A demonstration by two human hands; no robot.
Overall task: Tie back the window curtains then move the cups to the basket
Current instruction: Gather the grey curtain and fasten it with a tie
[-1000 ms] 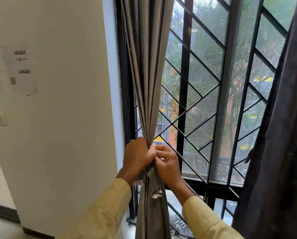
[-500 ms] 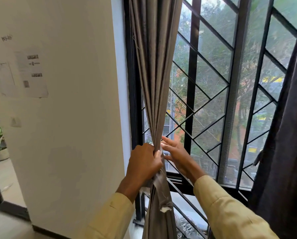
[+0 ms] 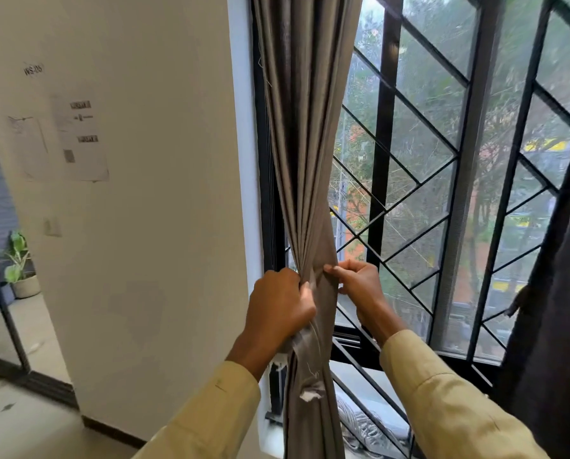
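Right hand (image 3: 360, 286): half a second ago its fingers lay straight and spread behind the cloth. Now they are curled, and the thumb and forefinger pinch a flat fold on the right side of the bundle.
Left hand (image 3: 278, 313): as before, it is closed tight round the gathered cloth from the left, with the back of the hand toward the camera and fabric crushed inside the fist.
Grey curtain (image 3: 305, 144): a smooth woven cloth with a slight sheen. It hangs in long narrow pleats at the left edge of the window, just beside the wall, and narrows to a waist between the two hands. Below them it falls as a rumpled rope.
Frayed patch (image 3: 310, 394): a pale torn scrap with loose threads, on the cloth under the left hand.
Dark curtain (image 3: 555, 326): heavier, matt and almost black. It hangs loose at the window's right edge.
Window grille (image 3: 419, 180): black metal bars, upright and diagonal, crossing into diamond shapes. A fine mesh screen lies behind them, and blurred trees beyond that.
Wall (image 3: 164, 226): flat cream paint, with printed sheets (image 3: 78, 140) stuck on its upper left.
Sleeves (image 3: 442, 402): soft pale-yellow fabric on both forearms.
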